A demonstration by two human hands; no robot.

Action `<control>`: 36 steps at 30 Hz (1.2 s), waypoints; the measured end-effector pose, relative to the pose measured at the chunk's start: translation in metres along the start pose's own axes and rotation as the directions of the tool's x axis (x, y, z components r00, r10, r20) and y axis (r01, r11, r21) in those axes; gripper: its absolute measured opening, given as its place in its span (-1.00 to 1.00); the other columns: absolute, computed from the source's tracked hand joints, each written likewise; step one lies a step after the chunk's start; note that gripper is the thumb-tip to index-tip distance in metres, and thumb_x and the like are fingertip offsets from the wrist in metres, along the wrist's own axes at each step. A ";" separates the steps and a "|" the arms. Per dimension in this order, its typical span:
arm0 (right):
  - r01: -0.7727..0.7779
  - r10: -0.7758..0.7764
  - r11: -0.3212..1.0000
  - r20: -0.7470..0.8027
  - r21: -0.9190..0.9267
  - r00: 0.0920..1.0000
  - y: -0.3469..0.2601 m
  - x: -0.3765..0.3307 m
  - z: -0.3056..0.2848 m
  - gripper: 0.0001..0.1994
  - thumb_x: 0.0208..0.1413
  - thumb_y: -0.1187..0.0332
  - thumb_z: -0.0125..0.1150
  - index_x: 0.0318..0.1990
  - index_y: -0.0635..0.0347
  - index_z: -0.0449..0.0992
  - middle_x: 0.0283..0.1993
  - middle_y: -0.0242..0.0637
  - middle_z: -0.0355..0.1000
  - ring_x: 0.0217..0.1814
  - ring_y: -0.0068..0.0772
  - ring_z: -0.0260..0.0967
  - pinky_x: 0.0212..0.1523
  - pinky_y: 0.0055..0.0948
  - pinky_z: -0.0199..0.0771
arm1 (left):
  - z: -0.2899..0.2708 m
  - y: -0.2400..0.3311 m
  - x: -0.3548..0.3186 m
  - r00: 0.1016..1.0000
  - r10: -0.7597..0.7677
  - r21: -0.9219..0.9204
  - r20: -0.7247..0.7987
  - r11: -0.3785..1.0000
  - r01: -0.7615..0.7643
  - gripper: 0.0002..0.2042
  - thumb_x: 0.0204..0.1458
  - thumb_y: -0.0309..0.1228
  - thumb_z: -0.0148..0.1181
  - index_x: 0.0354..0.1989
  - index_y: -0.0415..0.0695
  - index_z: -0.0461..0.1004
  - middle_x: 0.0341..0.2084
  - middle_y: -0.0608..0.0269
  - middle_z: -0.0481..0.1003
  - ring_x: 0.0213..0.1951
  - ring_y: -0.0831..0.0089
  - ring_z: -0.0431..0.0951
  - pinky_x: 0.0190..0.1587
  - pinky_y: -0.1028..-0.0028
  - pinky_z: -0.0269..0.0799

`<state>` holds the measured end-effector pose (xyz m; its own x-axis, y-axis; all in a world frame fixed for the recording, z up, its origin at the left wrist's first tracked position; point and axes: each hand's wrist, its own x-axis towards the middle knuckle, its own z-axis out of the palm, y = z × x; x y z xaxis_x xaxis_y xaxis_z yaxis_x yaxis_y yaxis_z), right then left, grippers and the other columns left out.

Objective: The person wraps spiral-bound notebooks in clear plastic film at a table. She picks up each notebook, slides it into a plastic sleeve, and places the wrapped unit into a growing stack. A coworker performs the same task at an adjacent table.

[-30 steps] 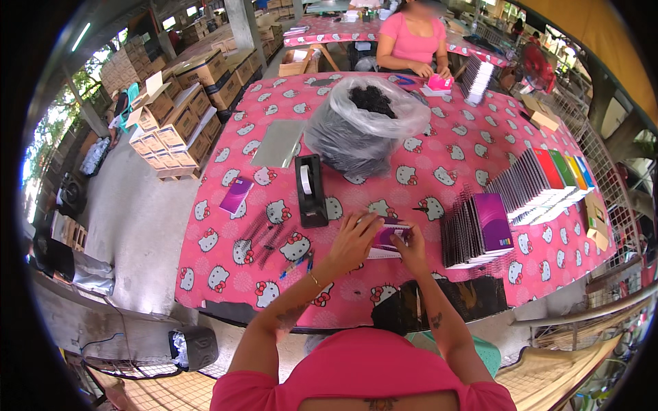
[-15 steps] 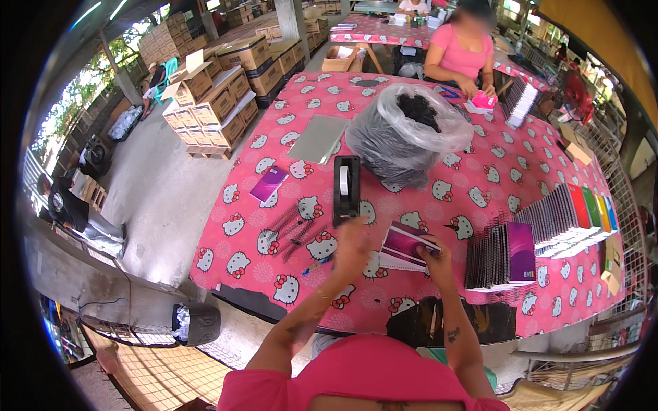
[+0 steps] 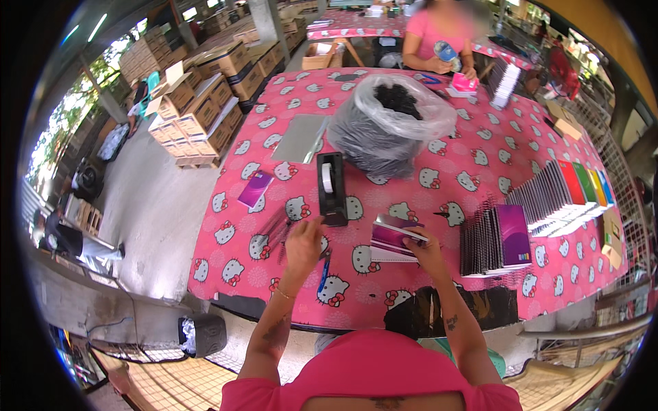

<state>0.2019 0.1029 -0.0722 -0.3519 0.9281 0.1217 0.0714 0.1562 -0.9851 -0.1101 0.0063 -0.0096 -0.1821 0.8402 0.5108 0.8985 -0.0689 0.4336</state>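
My right hand point(image 3: 426, 248) grips a purple-covered notebook point(image 3: 391, 236) by its right side, with white page edges showing along its near side. My left hand point(image 3: 305, 243) is over the table beside the near end of a black tape dispenser point(image 3: 332, 192). Its fingers are pinched together; what they hold, if anything, is too small to make out. Loose dark spiral binding coils point(image 3: 273, 231) lie just left of that hand. A blue pen point(image 3: 324, 270) rests on the table to its right.
A plastic bag of black coils point(image 3: 384, 130) stands behind the dispenser. Clear sheets point(image 3: 299, 137) and a purple booklet point(image 3: 256, 189) lie to the left. Rows of spiral notebooks point(image 3: 514, 236) stand at right. Across the table sits a co-worker point(image 3: 439, 41) with a pink booklet.
My left hand has moved left, away from the notebook, toward the loose coils. My right hand keeps its grip on the notebook. The whole view has shifted slightly.
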 end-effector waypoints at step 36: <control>0.003 -0.012 0.993 0.073 0.116 0.997 -0.025 0.000 -0.001 -0.71 0.19 0.46 0.27 0.06 0.27 0.53 -0.10 -0.44 0.50 -0.09 -0.65 0.39 -0.04 -0.54 0.41 | 0.026 0.064 0.072 0.841 0.339 -0.347 0.421 0.917 -0.196 -0.60 0.16 -0.17 0.18 0.09 -0.12 0.43 0.04 0.05 0.39 -0.07 0.08 0.49 -0.10 0.11 0.39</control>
<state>0.2011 0.0992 -0.0476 -0.4198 0.8991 0.1243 -0.0389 0.1190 -0.9921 -0.0556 0.0765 0.0352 0.3198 0.9097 0.2648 0.7210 -0.4150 0.5549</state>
